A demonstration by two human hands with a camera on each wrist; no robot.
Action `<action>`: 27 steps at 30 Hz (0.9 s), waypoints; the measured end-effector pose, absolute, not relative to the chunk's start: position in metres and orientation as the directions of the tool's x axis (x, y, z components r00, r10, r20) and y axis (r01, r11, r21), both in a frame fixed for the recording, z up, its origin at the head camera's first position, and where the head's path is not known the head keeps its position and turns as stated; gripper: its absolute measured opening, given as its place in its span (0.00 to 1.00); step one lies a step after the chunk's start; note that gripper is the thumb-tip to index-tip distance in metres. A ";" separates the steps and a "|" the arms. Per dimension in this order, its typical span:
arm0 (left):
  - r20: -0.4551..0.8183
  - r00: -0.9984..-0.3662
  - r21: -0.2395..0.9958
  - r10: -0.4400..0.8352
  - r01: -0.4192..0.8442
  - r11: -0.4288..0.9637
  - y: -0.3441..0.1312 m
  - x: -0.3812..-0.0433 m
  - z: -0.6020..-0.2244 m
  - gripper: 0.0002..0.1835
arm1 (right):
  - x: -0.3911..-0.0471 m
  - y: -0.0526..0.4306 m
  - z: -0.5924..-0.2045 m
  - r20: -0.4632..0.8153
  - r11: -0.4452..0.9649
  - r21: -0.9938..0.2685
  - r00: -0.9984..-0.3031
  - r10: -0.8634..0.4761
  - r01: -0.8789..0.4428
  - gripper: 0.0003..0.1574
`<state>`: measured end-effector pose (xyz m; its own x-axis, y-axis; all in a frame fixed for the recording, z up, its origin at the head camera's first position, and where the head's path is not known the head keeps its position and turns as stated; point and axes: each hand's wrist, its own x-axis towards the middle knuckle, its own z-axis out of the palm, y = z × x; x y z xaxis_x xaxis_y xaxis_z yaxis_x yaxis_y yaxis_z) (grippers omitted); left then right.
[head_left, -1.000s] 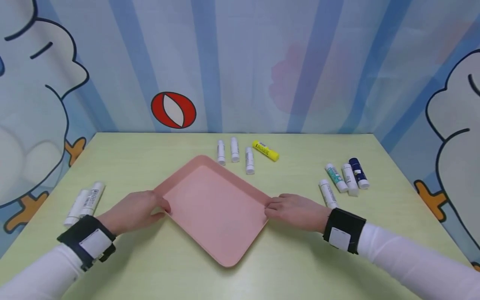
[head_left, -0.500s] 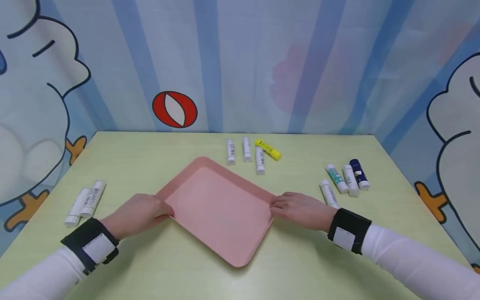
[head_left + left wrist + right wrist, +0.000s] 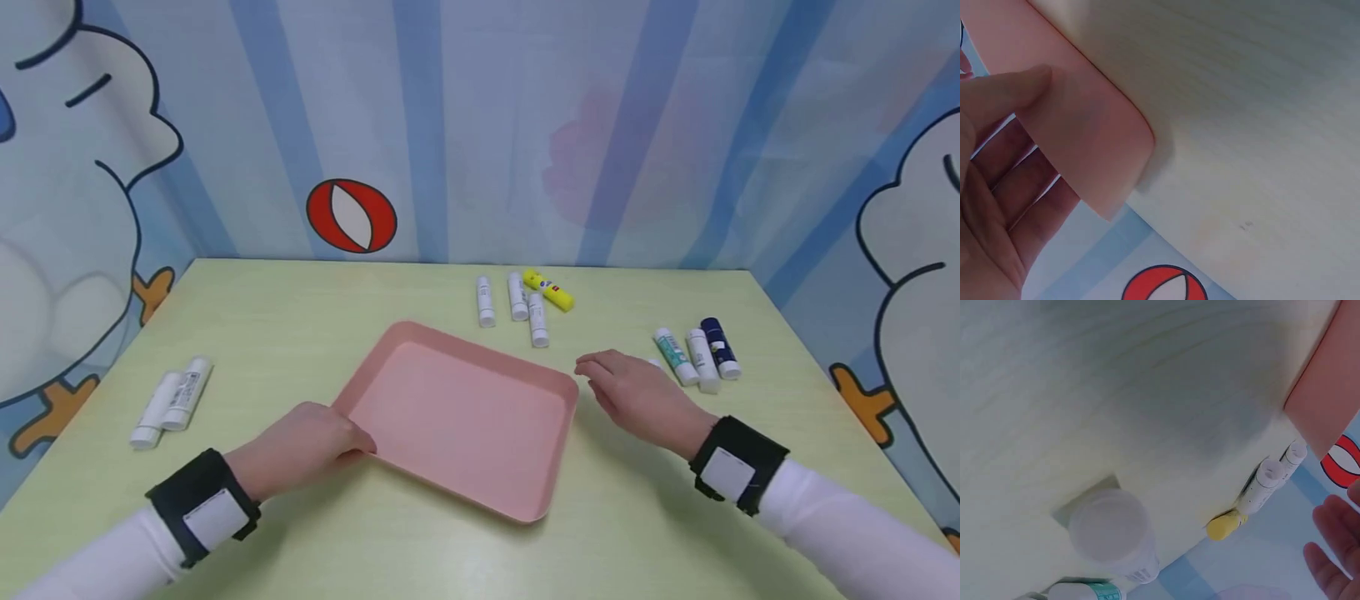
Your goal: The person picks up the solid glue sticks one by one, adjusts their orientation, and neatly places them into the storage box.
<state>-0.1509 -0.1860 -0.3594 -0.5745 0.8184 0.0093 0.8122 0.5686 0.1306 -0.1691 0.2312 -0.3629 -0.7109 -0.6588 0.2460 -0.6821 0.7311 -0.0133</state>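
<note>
A shallow pink tray [image 3: 465, 417] lies on the table, turned slightly askew. My left hand [image 3: 303, 446] pinches its left rim, the thumb against the outer wall and the fingers over the inside, as the left wrist view shows. Just off the tray's right corner, my right hand [image 3: 641, 400] hovers with loosely bent fingers and holds nothing. It partly covers a white glue stick [image 3: 1113, 531], which stands out near the camera in the right wrist view. Beyond that hand lie a green-and-white glue stick [image 3: 675, 357], a white one [image 3: 702, 360] and a dark blue one [image 3: 720, 348].
Behind the tray are a yellow glue stick [image 3: 549, 291] and three white ones, the nearest white stick [image 3: 538, 321] close to the tray's back rim. Two white tubes [image 3: 172, 400] lie side by side at the left. A printed curtain [image 3: 480, 133] borders the table's back edge.
The tray has turned counterclockwise and shifted right. My right hand has let go of its rim and moved away to the right; my left hand keeps its grip. The back glue sticks have shifted right.
</note>
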 end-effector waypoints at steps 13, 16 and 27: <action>0.024 -0.475 0.145 0.879 0.872 0.468 -0.158 -0.134 -0.363 0.05 | -0.169 0.226 -0.362 -0.137 0.862 -0.481 -0.957 -0.256 -0.162 0.24; 0.033 -0.463 0.156 0.886 0.878 0.453 -0.151 -0.131 -0.365 0.07 | -0.169 0.222 -0.363 -0.250 0.828 -0.559 -0.942 -0.224 -0.049 0.27; 0.020 -0.440 0.231 0.898 0.876 0.424 -0.133 -0.124 -0.368 0.07 | -0.176 0.217 -0.365 -0.337 0.834 -0.552 -0.921 -0.195 0.025 0.20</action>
<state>-0.1244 -0.1326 -0.3678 -0.4402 0.8977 0.0202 0.8756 0.4242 0.2313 -0.1758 0.2169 -0.3648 -0.9213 -0.1947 -0.3366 0.0253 0.8338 -0.5515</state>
